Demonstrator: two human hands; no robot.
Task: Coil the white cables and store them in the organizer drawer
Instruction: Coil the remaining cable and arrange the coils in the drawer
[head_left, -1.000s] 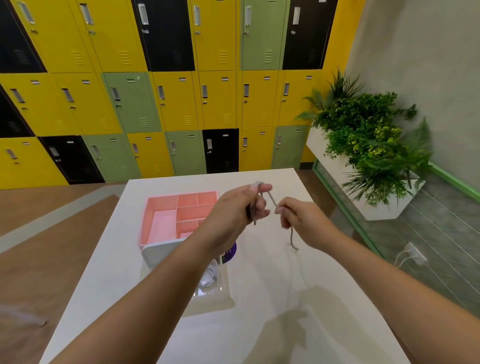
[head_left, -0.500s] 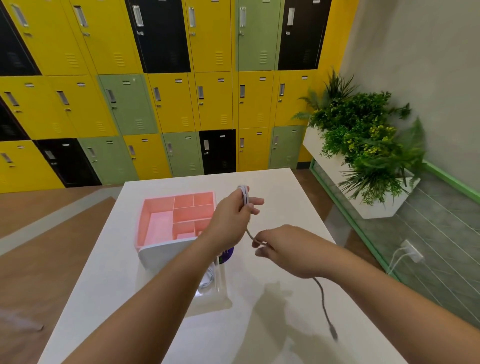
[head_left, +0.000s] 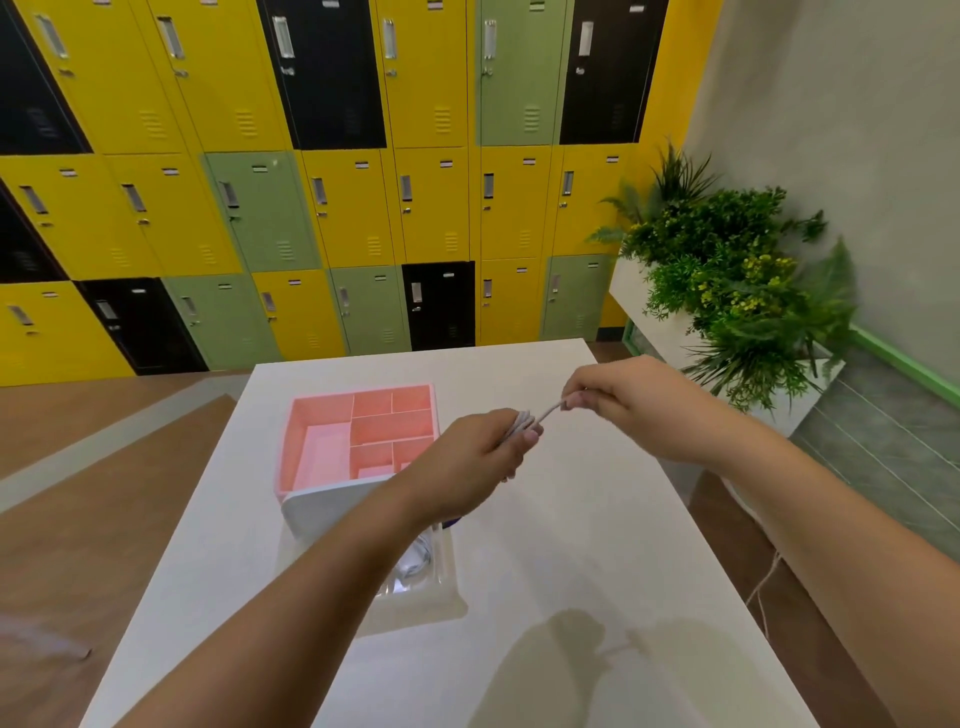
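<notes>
Gripping looped white cable (head_left: 521, 423) | left hand (head_left: 470, 462) | right hand (head_left: 631, 405) pinching strand

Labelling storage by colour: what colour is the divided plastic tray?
Pink divided plastic tray, head view.

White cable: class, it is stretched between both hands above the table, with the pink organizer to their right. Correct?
No. The head view shows the pink organizer left of the hands, not right. The white cable is indeed stretched between the left hand and right hand above the table.
</notes>
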